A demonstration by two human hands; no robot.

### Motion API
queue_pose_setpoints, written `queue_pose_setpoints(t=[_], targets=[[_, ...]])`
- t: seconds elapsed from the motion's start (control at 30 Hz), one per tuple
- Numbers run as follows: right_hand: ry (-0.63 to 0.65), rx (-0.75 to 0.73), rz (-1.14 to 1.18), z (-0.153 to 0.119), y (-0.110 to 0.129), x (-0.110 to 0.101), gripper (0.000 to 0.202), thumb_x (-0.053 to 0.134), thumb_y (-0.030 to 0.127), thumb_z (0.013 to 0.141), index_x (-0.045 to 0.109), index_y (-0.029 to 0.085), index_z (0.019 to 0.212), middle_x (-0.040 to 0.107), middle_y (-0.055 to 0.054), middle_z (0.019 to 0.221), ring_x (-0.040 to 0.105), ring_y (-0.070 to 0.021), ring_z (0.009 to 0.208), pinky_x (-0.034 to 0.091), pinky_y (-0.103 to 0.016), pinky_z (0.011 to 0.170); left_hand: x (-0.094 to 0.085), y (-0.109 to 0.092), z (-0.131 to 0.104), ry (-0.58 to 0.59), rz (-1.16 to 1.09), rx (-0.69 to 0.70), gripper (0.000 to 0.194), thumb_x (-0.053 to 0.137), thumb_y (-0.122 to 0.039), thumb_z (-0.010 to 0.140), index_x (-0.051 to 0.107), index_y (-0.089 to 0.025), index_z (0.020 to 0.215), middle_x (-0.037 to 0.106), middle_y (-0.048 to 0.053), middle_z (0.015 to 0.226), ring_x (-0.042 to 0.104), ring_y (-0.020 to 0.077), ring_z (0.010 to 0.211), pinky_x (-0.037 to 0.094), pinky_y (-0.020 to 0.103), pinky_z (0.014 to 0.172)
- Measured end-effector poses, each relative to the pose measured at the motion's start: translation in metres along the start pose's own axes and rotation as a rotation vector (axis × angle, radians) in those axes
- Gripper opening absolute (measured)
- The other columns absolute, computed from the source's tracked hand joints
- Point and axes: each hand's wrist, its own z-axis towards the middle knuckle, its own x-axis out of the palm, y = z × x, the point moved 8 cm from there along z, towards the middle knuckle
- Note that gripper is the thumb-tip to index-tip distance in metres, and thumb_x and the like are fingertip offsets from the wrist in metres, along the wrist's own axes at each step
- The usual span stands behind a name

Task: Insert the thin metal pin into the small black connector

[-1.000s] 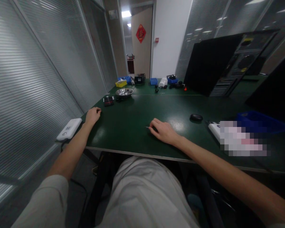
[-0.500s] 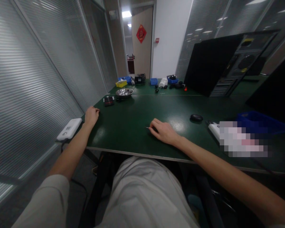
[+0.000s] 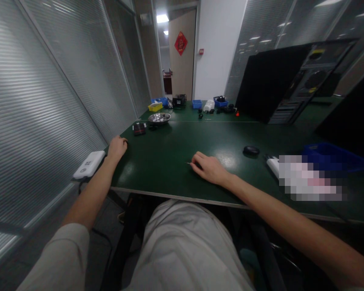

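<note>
My right hand [image 3: 208, 167] rests on the green table [image 3: 160, 173] near its front edge. Its fingers are pinched together, and a thin, pale pointed item [image 3: 187, 163] sticks out to the left of the fingertips; it is too small to name. My left hand [image 3: 117, 147] lies at the table's left edge with curled fingers, and whether it holds anything is hidden. Beyond it are a dark flat item with white corners [image 3: 139, 129] and a metal dish [image 3: 159, 118] holding small things. A white box-like device [image 3: 89, 165] sits beside my left forearm.
A black mouse [image 3: 251, 150] lies to the right of my right hand, before a blurred-out patch and a blue tray [image 3: 336, 155]. A large black computer case [image 3: 269, 81] stands at the back right. Along the far edge are a yellow tray [image 3: 155, 107], blue trays [image 3: 197, 104] and cables.
</note>
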Motion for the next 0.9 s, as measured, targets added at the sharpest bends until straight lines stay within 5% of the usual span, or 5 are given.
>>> queue_pose_setpoints(t=[0.4,0.9], targets=[[-0.002,-0.016,0.005,0.0,0.0,0.0,0.021,0.045,0.04,0.106,0.056,0.022,0.106,0.061,-0.004,0.105,0.058,-0.0151,0.073,0.034,-0.029,0.063,0.003,0.018,0.005,-0.029,-0.106,-0.041,0.038,0.048,-0.028,0.094,0.076,-0.015,0.116,0.069,0.016,0.117,0.063,0.0323,0.112,0.046,0.042,0.104],[-0.006,-0.022,-0.005,0.0,-0.001,0.0,0.021,0.044,0.04,0.107,0.056,0.022,0.106,0.062,-0.004,0.105,0.059,-0.0157,0.076,0.035,-0.029,0.065,-0.003,0.001,-0.001,0.004,0.034,-0.081,0.037,0.042,-0.027,0.095,0.074,-0.011,0.106,0.067,0.021,0.113,0.061,0.0345,0.107,0.048,0.044,0.095]])
